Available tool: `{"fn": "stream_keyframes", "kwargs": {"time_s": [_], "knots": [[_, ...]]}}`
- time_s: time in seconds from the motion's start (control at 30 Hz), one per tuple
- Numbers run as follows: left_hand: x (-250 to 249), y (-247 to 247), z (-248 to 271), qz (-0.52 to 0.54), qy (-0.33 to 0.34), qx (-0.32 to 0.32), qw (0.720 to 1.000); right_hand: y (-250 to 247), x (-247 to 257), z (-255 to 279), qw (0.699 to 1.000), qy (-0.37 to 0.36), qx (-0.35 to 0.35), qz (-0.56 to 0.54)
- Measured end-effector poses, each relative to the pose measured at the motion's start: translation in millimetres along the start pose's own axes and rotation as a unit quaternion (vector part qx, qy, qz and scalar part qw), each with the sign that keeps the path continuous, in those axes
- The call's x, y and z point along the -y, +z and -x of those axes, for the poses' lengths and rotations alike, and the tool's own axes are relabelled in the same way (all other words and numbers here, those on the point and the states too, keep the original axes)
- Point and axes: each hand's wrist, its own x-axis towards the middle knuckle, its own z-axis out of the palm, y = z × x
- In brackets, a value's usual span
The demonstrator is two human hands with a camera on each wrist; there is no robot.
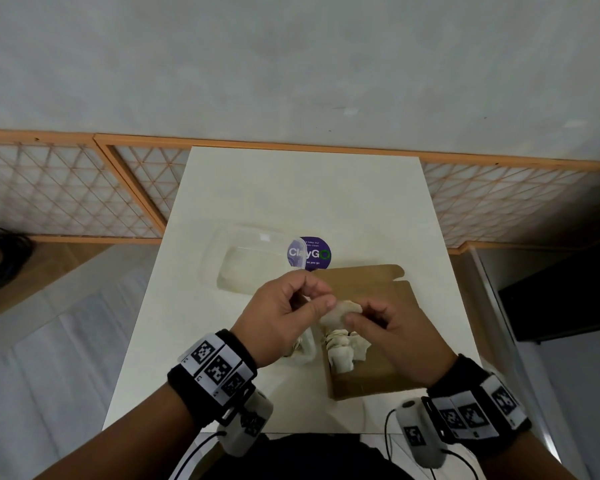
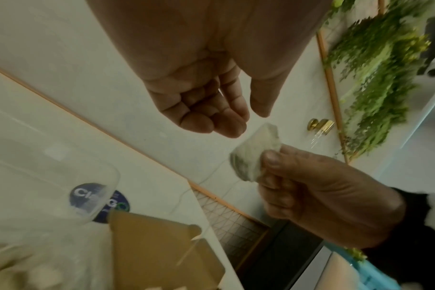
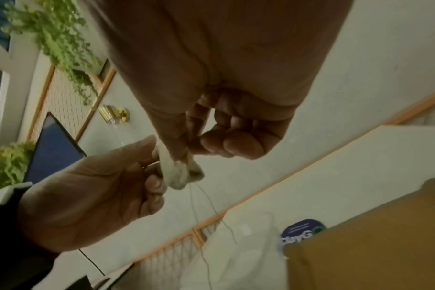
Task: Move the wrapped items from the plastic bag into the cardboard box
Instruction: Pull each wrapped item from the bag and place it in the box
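— Right hand (image 1: 388, 327) pinches the small pale wrapped item (image 1: 340, 311) at its right end; is the left in on it too?

— Left hand (image 1: 284, 306) sits just left of it with fingers loosely curled, empty in the left wrist view.

— Where's the brown cardboard box (image 1: 378, 379)?

— Directly below the right hand, lower right of centre on the white table (image 1: 257, 188). I judge a short drop suffices. The clear plastic bag (image 1: 253, 268) lies upper left.

The hands (image 1: 323, 315) hide much of the cardboard box (image 1: 374, 341) interior.
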Motion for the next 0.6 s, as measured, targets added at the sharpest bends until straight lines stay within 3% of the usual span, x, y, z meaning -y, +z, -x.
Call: {"fn": "stream_keyframes", "kwargs": {"time_s": [0.1, 0.3, 0.47, 0.6], "knots": [[20.9, -5.5, 2.3, -0.041, -0.037, 0.003, 0.998, -12.9, -16.0, 19.7, 0.993, 0.046, 0.024, 0.106], [65.2, -17.2, 13.1, -0.117, -0.146, 0.007, 0.982, -5.0, -92.0, 31.0, 0.968, 0.125, 0.109, 0.188], [95.9, -23.1, 20.1, -0.230, -0.201, 0.065, 0.950, 32.0, -140.1, 9.0, 0.912, 0.180, 0.218, 0.298], [114.8, -26.6, 22.6, -0.297, -0.223, 0.086, 0.925, 48.7, -143.5, -9.7, 0.893, 0.193, 0.195, 0.356]]}}
